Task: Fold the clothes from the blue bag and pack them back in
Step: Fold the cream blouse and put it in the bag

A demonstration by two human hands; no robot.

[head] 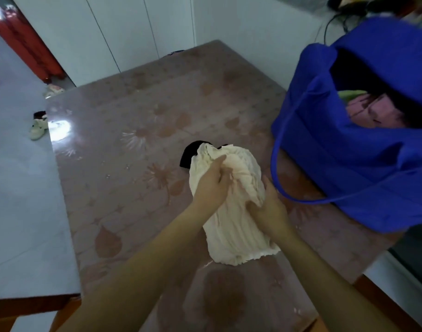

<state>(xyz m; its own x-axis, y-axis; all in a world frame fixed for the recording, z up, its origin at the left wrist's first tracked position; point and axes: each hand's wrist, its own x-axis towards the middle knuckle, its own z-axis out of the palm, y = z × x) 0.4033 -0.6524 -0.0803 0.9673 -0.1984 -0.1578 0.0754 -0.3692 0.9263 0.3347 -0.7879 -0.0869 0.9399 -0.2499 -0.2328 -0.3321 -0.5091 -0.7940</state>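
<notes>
A bunched cream garment (231, 226) with a black part (189, 152) at its far end is held over the table. My left hand (211, 185) grips its upper left side, fingers curled into the cloth. My right hand (268, 209) grips a fold on its right side. The blue bag (344, 159) stands open at the right of the table, with pink clothes (373, 111) and a green piece (351, 94) inside. Its long strap (276, 149) loops down close to my right hand.
The table (138, 121) has a glossy brownish floral cover. On the pale floor to the left lie small shoes (38, 129) and another shoe (52, 89). A red object (25, 41) stands at the far left. White cabinet doors (123, 27) stand behind the table.
</notes>
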